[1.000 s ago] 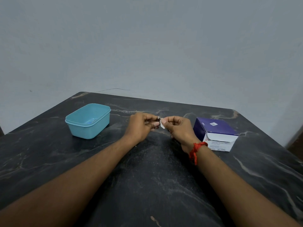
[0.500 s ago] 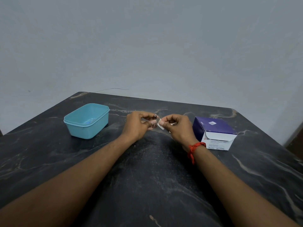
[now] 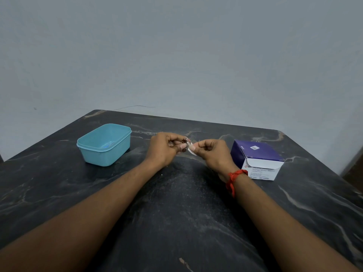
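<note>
Above the middle of the dark marble table [image 3: 176,209], my left hand [image 3: 165,148] pinches a small dark metallic object [image 3: 185,140] between thumb and fingers. My right hand [image 3: 213,154] pinches a small white pad [image 3: 191,150] right beside that object. The two hands almost touch at the fingertips. What the small object is cannot be made out. A red thread is tied round my right wrist.
A light blue plastic tub [image 3: 105,144] stands open at the left with something small and blue inside. A purple and white box [image 3: 257,159] of alcohol swabs sits at the right. A plain grey wall rises behind the table's far edge.
Both hands have stayed together at the table's middle, shifting only slightly. The white pad has moved a little against the small object.
</note>
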